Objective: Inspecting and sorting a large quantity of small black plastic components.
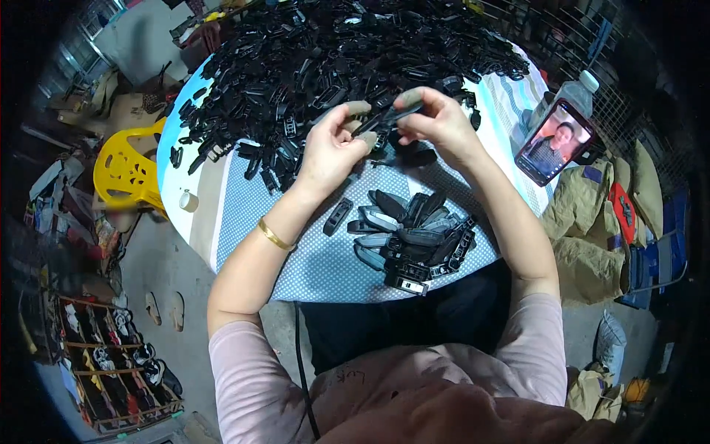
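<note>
My left hand (332, 152) pinches a slim black plastic part (376, 124) in front of the big heap. From the other side my right hand (444, 127) grips its far end, thumb and forefinger closed. Tan covers sit on several fingertips. The part's exact kind is too small and dark to make out. Closer to me, on the dotted tablecloth (310, 259), lies a small pile of black and grey elongated pieces (414, 233). One single black piece (338, 216) rests apart, left of that pile, below my left wrist.
A large heap of black plastic parts (296, 66) covers the table's far half. At the right edge, a phone (555, 142) leans against a clear bottle (584, 87). A tape roll (188, 201) lies at left, near a yellow chair (127, 169). Sacks (588, 259) stand right; a shoe rack (118, 362), lower left.
</note>
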The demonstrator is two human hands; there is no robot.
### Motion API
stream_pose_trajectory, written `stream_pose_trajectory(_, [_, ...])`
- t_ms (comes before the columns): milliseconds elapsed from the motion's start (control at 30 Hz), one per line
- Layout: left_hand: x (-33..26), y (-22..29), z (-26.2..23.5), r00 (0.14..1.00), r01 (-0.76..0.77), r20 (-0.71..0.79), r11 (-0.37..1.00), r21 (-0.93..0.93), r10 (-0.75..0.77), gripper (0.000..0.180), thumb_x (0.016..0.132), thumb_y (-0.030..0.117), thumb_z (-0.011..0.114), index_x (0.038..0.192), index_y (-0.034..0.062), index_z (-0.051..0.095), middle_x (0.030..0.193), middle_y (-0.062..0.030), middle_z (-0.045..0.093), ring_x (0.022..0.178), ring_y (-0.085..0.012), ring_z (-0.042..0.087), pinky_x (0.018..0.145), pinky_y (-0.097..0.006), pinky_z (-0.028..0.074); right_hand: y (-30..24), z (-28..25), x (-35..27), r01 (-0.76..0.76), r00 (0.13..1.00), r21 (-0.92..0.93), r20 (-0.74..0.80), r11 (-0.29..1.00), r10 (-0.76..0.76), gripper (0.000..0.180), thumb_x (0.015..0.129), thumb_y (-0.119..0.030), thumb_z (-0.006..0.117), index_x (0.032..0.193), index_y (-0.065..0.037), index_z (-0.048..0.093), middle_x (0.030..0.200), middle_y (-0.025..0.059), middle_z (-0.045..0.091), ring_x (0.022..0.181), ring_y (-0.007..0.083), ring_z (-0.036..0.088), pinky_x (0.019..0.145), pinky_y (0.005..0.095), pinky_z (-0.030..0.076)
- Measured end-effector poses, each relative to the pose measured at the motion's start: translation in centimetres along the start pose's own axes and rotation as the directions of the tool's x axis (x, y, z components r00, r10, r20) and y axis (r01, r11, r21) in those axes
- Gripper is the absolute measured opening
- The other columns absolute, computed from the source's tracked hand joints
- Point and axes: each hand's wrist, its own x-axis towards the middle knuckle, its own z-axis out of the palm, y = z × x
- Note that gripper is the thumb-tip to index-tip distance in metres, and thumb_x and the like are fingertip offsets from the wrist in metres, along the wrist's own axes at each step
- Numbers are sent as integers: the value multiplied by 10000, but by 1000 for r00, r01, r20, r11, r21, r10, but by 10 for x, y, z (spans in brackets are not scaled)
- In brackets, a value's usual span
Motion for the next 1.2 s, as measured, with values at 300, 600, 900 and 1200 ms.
stream_pose_trajectory(300, [-1, 1, -7, 997, 72, 35, 945, -318, -64, 355, 753, -7, 616, 1104, -9, 563, 823, -13, 591, 708, -64, 541, 676, -180, 449, 9, 13, 0, -21, 999, -91, 39, 996, 25, 228, 729, -141, 718, 890, -2, 636, 720, 28, 625, 592, 70, 572, 537, 198, 482])
stream_pose_trajectory(600, [0, 0, -16, 983, -178, -36, 984, -10, 178, 263, 709, -3, 684, 968, -3, 640, 909, -8, 576, 740, -64, 558, 631, -181, 459, 8, 14, -6, -98, 987, 15, 129, 995, 95, 265, 859, -194, 583, 992, 34, 607, 800, 55, 610, 637, 98, 605, 562, 208, 511])
stream_pose_trajectory(900, [-6, -8, 1, 997, -12, -75, 926, -377, -18, 274, 793, 30, 624, 1058, -33, 591, 993, -68, 617, 821, -94, 584, 743, -219, 476, 11, 35, -15, 144, 985, -193, -65, 971, -159, 151, 861, -96, 552, 870, 48, 598, 908, 58, 561, 581, 89, 582, 493, 201, 488])
stream_pose_trajectory(1200, [-6, 1, -5, 999, 14, 43, 930, -367, 2, 289, 885, 97, 510, 1139, -41, 519, 1070, -113, 588, 973, -164, 562, 880, -274, 433, 20, 24, -9, 69, 988, -500, 154, 863, 10, 293, 803, -237, 651, 947, 9, 581, 731, 18, 587, 570, 64, 529, 493, 206, 426])
